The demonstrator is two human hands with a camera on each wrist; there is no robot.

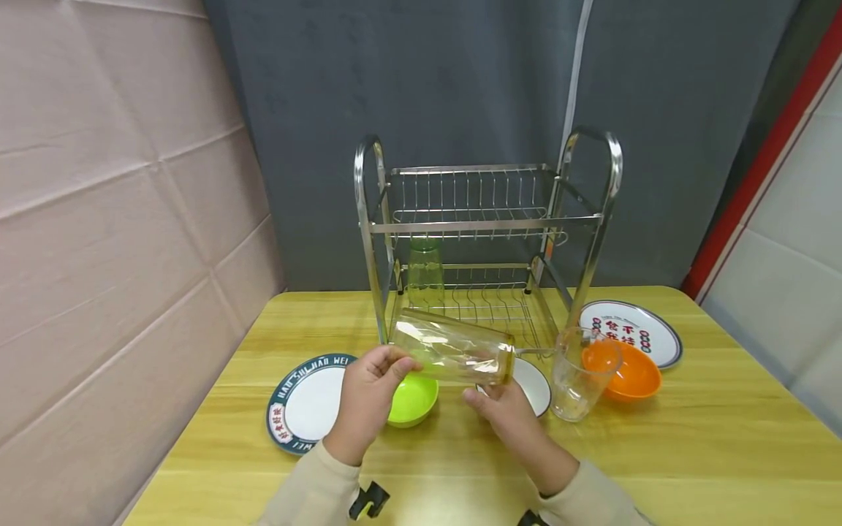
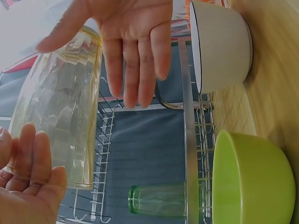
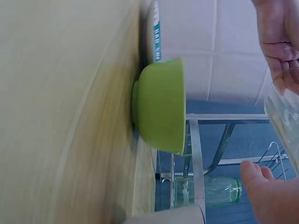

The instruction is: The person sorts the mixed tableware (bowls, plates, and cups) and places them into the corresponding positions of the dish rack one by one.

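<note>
Sleeves of pale beige cloth come in from the near edge, and both hands meet over the middle of the table, holding a clear tumbler on its side above the board. The left hand takes the tumbler's left end, fingers curled over that end with the thumb on top. The right hand is under the right end, where a thin yellowish band rings the glass; its fingers curl up against that end from below. The tumbler is faceted, see-through with a faint yellow tint, and tilts slightly, its left end higher.

Just beneath it sits a lime-green bowl, smooth and round, touching the table. To its left lies a white plate with a dark teal rim and lettering. Right of the hands a second clear cup stands upright, and a small white dish lies partly behind the right hand. An orange bowl is just beyond the cup, and a white plate with red characters lies farther right.

Farther back stands a two-tier dish rack of shiny steel wire and tube, with a green cup upside down on its lower tier.

The table is pale yellow wood-grain laminate. A pinkish panelled wall runs along the left, and a grey curtain hangs behind the rack.
</note>
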